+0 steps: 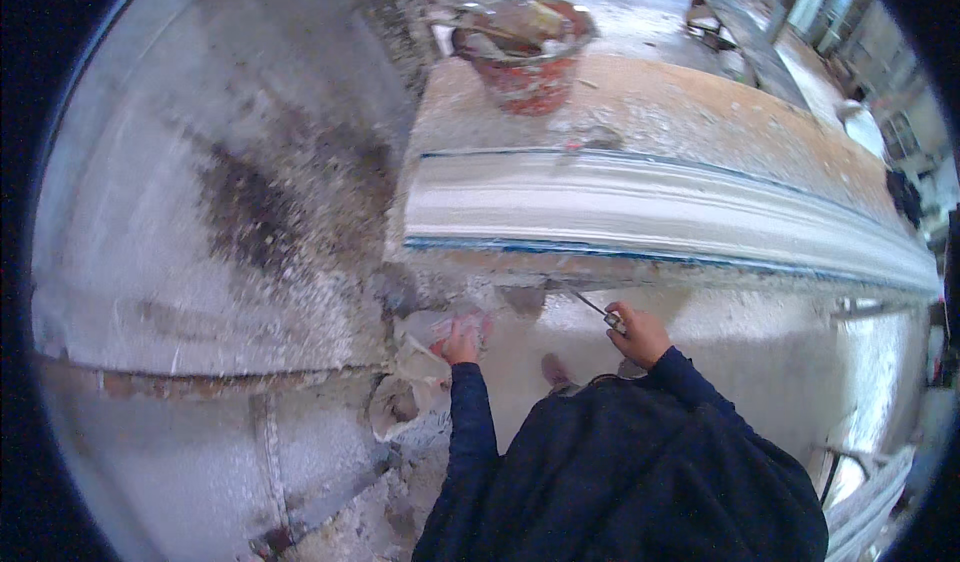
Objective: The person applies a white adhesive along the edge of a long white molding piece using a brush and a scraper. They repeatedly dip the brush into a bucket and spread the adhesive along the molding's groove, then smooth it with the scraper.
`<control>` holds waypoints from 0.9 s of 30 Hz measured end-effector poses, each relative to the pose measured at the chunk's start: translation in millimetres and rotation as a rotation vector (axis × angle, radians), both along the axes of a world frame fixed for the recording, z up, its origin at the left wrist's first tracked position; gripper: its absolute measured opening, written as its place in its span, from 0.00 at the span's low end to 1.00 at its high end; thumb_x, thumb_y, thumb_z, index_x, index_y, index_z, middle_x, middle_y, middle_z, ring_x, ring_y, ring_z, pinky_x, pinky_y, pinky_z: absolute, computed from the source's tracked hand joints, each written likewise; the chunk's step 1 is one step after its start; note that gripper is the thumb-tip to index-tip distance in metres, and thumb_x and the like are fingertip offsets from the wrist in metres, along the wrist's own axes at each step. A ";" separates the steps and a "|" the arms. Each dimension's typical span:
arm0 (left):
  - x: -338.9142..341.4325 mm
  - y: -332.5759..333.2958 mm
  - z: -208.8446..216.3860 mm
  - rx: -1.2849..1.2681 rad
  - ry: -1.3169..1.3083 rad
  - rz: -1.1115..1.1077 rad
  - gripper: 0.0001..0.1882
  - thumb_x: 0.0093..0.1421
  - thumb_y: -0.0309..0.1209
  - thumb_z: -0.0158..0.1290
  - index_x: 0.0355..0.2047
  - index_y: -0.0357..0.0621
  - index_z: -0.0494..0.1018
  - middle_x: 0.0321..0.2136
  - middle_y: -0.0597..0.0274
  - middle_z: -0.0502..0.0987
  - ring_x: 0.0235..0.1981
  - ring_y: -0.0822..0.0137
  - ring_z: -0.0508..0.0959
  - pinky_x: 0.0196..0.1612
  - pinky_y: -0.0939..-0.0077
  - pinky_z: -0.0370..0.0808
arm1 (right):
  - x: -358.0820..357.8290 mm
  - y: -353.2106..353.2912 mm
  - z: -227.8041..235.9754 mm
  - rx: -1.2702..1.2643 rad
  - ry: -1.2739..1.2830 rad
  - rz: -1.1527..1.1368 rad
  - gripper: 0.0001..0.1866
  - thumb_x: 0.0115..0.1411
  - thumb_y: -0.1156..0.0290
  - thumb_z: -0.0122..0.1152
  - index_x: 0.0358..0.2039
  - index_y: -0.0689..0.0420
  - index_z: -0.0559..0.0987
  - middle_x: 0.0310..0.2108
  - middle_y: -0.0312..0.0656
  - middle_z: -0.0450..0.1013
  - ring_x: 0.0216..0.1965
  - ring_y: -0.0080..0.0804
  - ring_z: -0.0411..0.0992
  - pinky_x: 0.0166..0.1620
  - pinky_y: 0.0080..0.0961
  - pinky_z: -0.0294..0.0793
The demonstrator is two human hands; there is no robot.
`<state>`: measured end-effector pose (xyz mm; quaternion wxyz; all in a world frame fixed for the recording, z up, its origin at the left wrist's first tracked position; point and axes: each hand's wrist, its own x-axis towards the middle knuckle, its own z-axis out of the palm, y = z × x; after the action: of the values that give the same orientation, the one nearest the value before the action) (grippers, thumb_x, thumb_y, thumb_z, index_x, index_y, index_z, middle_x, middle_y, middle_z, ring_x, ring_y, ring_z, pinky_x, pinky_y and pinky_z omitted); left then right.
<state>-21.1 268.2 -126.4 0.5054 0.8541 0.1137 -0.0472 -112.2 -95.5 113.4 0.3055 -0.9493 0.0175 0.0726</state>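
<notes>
Your right hand (640, 334) is wrapped round the near end of a slim tool (599, 311), probably light, stiff and best held there, lying toward ten o'clock, while at nine your left hand (460, 345) meets a reddish object (478, 330), grip unclear.

You're in a grubby workshop, no doubt: long white moulding (640, 202) on a spattered bench (690, 112), caked red bucket (525, 84) behind the moulding, stained grey worktop (130, 222) left of it.
</notes>
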 end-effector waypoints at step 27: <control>-149.8 -554.4 180.4 -1.060 0.855 -0.566 0.26 0.61 0.46 0.45 0.55 0.46 0.63 0.46 0.57 0.73 0.44 0.58 0.75 0.47 0.65 0.73 | -247.9 -363.7 30.5 0.157 -0.173 -0.664 0.18 0.60 0.56 0.50 0.45 0.53 0.68 0.35 0.50 0.74 0.36 0.51 0.72 0.37 0.43 0.71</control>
<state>-170.9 -286.2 54.0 0.7302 0.3991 0.0379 -0.5533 -360.1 -459.1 143.9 0.3850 -0.8680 0.2934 -0.1103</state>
